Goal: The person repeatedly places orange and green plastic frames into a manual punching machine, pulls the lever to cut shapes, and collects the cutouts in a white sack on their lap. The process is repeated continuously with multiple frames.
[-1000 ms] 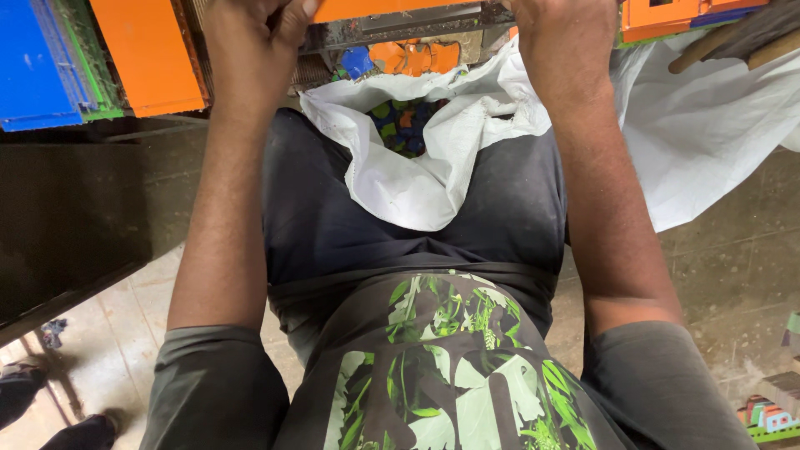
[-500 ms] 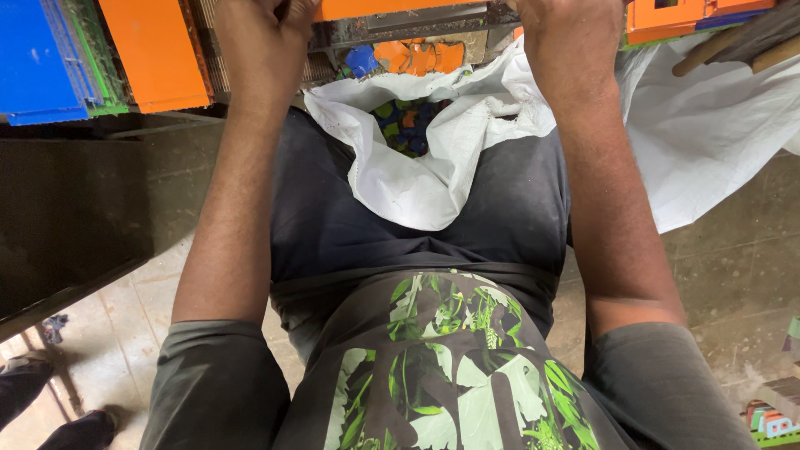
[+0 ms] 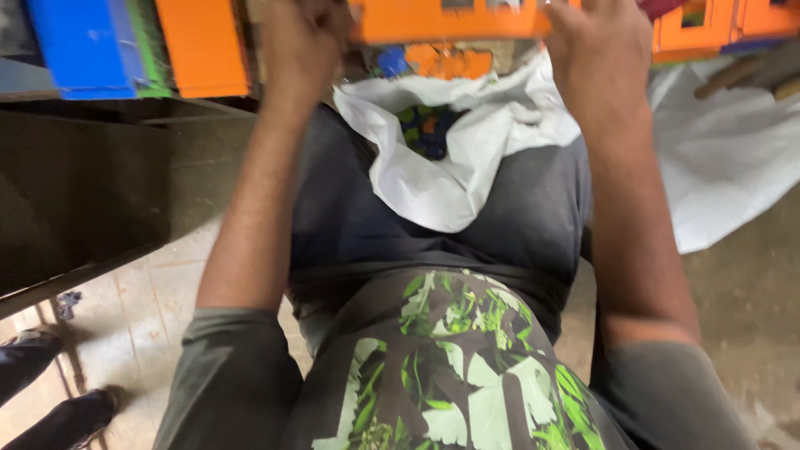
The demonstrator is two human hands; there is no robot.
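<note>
Both my arms reach forward to the top of the view. My left hand (image 3: 302, 43) and my right hand (image 3: 597, 52) grip the two ends of an orange plastic box (image 3: 450, 20) held flat above an open white sack (image 3: 454, 158). Inside the sack's mouth I see small coloured pieces (image 3: 429, 129), green, blue and orange. The sack rests against my lap, below the box. My fingertips are cut off by the frame's top edge.
A blue box (image 3: 79, 46) and an orange box (image 3: 204, 46) stand at the upper left on a dark metal bench (image 3: 83, 192). More orange boxes (image 3: 717, 25) and white sheeting (image 3: 733, 167) lie at the right. Another person's shoes (image 3: 50, 408) show bottom left.
The orange box has come lower into view between my hands, and my view has shifted slightly. Both hands keep their grip.
</note>
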